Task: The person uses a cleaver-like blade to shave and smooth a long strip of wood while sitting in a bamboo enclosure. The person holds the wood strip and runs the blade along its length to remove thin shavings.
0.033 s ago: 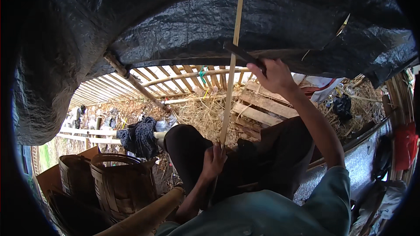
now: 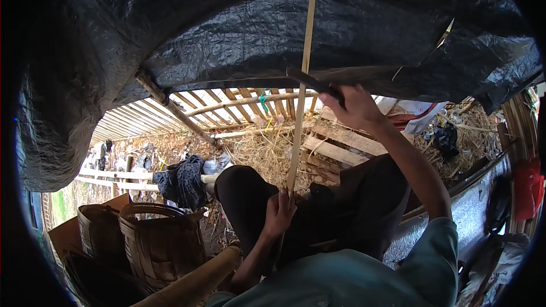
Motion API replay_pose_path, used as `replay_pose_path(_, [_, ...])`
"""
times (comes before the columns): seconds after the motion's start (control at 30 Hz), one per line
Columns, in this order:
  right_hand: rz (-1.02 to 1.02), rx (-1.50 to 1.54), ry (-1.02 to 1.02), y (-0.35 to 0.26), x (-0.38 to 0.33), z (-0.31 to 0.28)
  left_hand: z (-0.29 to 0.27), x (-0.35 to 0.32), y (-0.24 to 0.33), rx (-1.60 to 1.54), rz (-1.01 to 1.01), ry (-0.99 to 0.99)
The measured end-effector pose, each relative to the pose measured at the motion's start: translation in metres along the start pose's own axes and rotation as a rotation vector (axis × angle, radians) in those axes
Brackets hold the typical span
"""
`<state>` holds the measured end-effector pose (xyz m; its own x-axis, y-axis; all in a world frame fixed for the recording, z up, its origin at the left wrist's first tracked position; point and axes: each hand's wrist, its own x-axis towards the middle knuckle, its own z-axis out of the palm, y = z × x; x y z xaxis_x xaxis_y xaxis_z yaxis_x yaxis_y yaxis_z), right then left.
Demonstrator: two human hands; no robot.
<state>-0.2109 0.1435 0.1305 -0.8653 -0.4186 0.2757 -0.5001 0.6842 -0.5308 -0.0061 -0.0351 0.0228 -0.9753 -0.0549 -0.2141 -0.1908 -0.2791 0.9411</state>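
A long, pale bamboo strip [image 2: 310,28] rises from my lap up past the top of the view. My left hand [image 2: 278,214] is closed round its lower end, between my knees. Farther up, a dark knife [image 2: 314,82] lies across the strip, its blade pointing left and touching or nearly touching it. My right hand [image 2: 359,108] grips the knife by its right end, so the handle is mostly hidden in the fingers.
Black plastic sheeting [image 2: 227,45] hangs ahead, above a slatted bamboo fence [image 2: 227,105]. Two woven baskets [image 2: 162,244] and a thick bamboo pole [image 2: 193,278] are at the lower left. Wooden slats [image 2: 335,149] lie on straw beyond my knees.
My right hand and the knife have come a little nearer to me along the strip. My left hand keeps its hold on the lower end.
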Motion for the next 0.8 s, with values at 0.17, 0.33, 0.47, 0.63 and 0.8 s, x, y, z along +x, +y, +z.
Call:
replay_pose_path(0.17, [-0.537, -0.113, -0.162, -0.020, -0.055, 0.043, -0.010, -0.003, -0.008, -0.003, -0.115, 0.022])
replay_pose_path(0.33, [-0.617, -0.334, -0.312, -0.023, -0.051, 0.036, -0.006, 0.007, -0.010, 1.001, 1.002, 0.170])
replay_pose_path(0.47, [-0.081, -0.187, 0.090, -0.001, 0.025, -0.013, 0.006, 0.004, 0.007, 0.538, 0.085, 0.078])
replay_pose_path(0.63, [-0.185, -0.079, -0.193, -0.002, -0.011, 0.014, 0.000, 0.002, -0.001, 0.365, 0.079, 0.072])
replay_pose_path(0.8, [-0.664, -0.378, -0.421, -0.019, -0.059, 0.036, 0.003, 0.004, -0.001, 0.330, 0.311, 0.089])
